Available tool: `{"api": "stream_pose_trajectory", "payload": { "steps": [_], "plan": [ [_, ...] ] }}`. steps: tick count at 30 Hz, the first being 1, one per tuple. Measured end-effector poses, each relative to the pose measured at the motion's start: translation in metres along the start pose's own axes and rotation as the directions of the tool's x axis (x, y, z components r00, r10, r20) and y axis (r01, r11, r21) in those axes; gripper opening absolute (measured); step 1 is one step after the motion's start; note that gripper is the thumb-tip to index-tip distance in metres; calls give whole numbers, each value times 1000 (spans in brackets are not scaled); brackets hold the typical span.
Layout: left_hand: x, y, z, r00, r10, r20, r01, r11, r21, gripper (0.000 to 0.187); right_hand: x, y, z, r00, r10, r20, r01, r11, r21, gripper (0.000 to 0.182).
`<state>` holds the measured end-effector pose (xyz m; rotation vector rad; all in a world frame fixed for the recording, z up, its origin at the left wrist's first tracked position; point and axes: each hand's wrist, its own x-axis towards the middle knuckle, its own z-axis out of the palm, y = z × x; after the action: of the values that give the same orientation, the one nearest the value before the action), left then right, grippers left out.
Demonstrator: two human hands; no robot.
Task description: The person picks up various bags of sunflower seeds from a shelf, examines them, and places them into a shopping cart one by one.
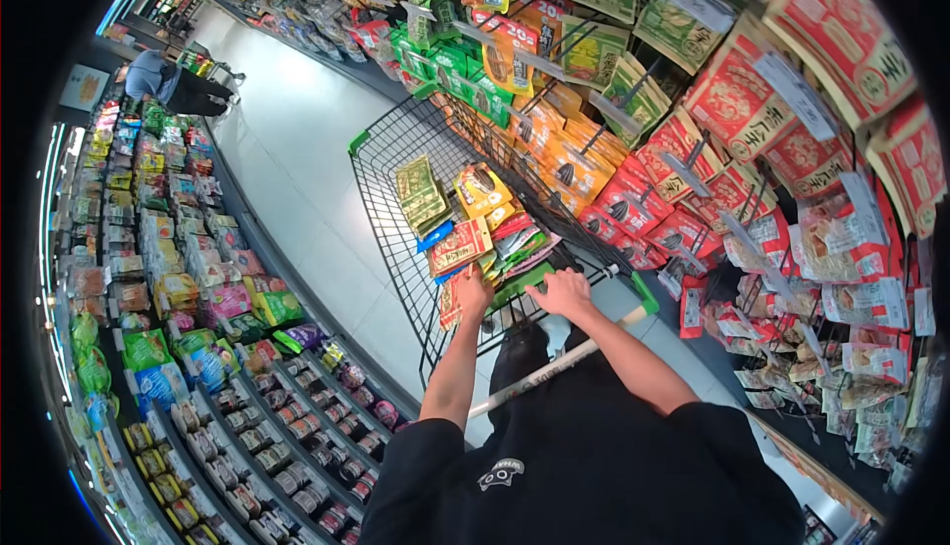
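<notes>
A black wire shopping cart (pixel 381 164) with green corners is in front of me, holding several snack packets. My left hand (pixel 474 294) is closed on the lower edge of a red and cream snack packet (pixel 460 246) above the pile. Another red packet (pixel 450 305) lies beside that hand. My right hand (pixel 564 294) curls over the cart's near edge by a green panel, its fingertips partly hidden. Farther in the basket are green-gold packets (pixel 421 194) and a yellow-orange packet (pixel 482 190). The cart's pale handle (pixel 539 375) passes under my forearms.
Hanging red seed packets (pixel 742 90) and orange packets (pixel 574 164) fill the right rack, close to the cart. Low shelves (pixel 233 387) of snacks curve along the left. A person (pixel 173 83) bends at the far end of the pale-floored aisle (pixel 287 139).
</notes>
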<state>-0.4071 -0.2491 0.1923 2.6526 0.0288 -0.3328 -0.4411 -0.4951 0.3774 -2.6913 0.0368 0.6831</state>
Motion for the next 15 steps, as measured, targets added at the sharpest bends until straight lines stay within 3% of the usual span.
{"api": "stream_pose_trajectory", "payload": {
  "steps": [3,5,6,8,12,13,15],
  "plan": [
    [24,45,-13,984,-55,172,42,996,81,37,2,-5,-2,998,57,19,-57,998,-25,57],
    [47,56,2,980,-44,193,4,979,203,39,1,-10,-4,996,93,9,-93,995,-20,55],
    [63,61,9,981,-49,186,1,967,253,41,5,-11,-2,996,91,-12,-91,995,-32,54],
    [95,52,45,992,-120,-36,125,937,327,42,8,-15,-5,995,100,7,-100,994,-54,52],
    [140,26,67,963,-158,218,59,914,401,28,11,-13,-4,994,103,-33,-105,994,-37,49],
    [142,23,61,954,-66,293,-81,882,464,20,10,-13,-8,993,118,7,-118,992,-41,50],
    [140,22,54,948,-81,307,-74,884,461,19,12,-18,-9,993,117,28,-116,992,-51,51]
  ]
}}
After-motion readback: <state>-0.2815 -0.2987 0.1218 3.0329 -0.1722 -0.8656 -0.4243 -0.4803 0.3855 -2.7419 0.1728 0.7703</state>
